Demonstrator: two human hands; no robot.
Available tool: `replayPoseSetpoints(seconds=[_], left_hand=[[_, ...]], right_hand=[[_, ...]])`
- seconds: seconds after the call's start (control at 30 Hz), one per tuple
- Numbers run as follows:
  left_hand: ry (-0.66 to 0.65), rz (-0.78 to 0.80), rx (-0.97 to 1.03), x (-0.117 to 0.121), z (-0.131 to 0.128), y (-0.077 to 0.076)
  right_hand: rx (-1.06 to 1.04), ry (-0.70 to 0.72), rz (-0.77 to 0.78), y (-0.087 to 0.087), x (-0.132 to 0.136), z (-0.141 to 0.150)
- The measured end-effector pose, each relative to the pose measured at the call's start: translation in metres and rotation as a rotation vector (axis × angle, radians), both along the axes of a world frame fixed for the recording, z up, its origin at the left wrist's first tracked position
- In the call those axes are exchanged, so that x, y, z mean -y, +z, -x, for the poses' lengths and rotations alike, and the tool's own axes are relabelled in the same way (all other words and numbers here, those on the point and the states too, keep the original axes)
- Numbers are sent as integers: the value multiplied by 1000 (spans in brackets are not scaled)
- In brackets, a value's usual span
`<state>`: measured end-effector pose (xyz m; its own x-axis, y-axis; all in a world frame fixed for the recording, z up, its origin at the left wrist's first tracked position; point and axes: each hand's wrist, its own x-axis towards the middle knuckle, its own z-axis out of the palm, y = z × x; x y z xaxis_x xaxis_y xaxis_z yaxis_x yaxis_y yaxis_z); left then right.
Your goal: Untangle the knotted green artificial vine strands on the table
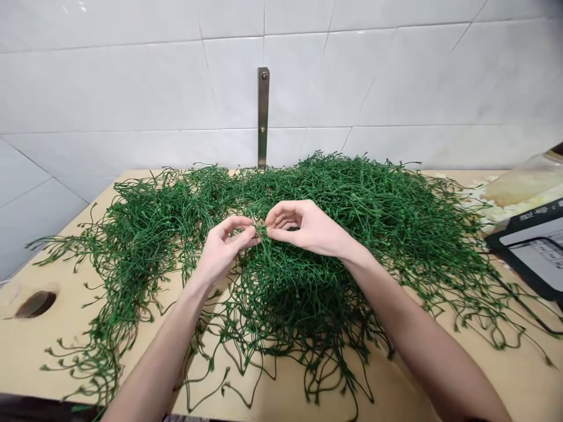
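A large tangled heap of thin green strands (373, 205), many with small knotted or frayed tips, spreads over the table. Over the middle of it, my left hand (225, 245) pinches a small green strand piece (260, 230) between thumb and forefinger. Opposite, my right hand (312, 228) grips the same bit with thumb and fingertips, its other fingers curled. The two sets of fingertips almost meet. Just below them hangs or lies a denser clump of strands (303, 281), dark with shadow underneath. Exactly how the pinched piece joins the clump cannot be made out.
Pale wooden table (497, 375) reaches back to a white tiled wall (132, 88), where a metal bracket (263, 111) is fixed. On the right stand a black-framed panel (536, 252) with a cable and a clear container (523, 181). A round hole (36, 305) sits at left.
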<state>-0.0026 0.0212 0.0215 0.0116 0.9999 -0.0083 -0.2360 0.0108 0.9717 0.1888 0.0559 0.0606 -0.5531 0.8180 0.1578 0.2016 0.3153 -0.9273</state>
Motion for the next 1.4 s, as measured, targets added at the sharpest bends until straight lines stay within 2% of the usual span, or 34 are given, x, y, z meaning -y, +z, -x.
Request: replayPoseSetpoints(seconds=[0.17, 0.4, 0.5, 0.63, 0.7, 0.83, 0.93, 1.03, 1.07, 1.1, 1.13, 1.2, 1.23, 1.27, 1.33, 1.4], left_hand=[[30, 34, 116, 3, -3, -22], [-35, 104, 224, 6, 3, -27], [-38, 102, 215, 7, 0, -32], [44, 89, 230, 9, -4, -36], [82, 87, 231, 9, -6, -34], [120, 64, 204, 9, -6, -30], [147, 54, 222, 8, -6, -29], [161, 36, 238, 7, -6, -29], [166, 33, 235, 7, -6, -29], [171, 31, 231, 6, -6, -29], [176, 30, 228, 6, -6, -29], [173, 9, 241, 5, -6, -30], [163, -5, 253, 5, -5, -31], [154, -12, 263, 5, -5, -33], [142, -17, 278, 4, -3, -35], [145, -20, 291, 3, -2, -36]], right_hand=[[4, 8, 3, -9, 1, 4], [-5, 2, -49, -16, 1, 7], [51, -32, -146, -19, 2, 9], [102, -193, -339, -16, 5, 8], [136, -159, -308, -13, 7, 7], [252, 18, -241, -9, 6, 3], [246, -25, -297, -6, 6, 2], [248, -160, -491, 4, 24, 7], [254, -157, -570, 7, 36, 12], [263, -92, -600, 8, 50, 18], [270, 57, -632, 7, 67, 26], [252, 403, -796, -5, 103, 44], [275, 505, -862, -15, 120, 54], [297, 510, -938, -28, 135, 64], [216, 450, -1092, -56, 157, 81], [152, 444, -1196, -82, 165, 92]])
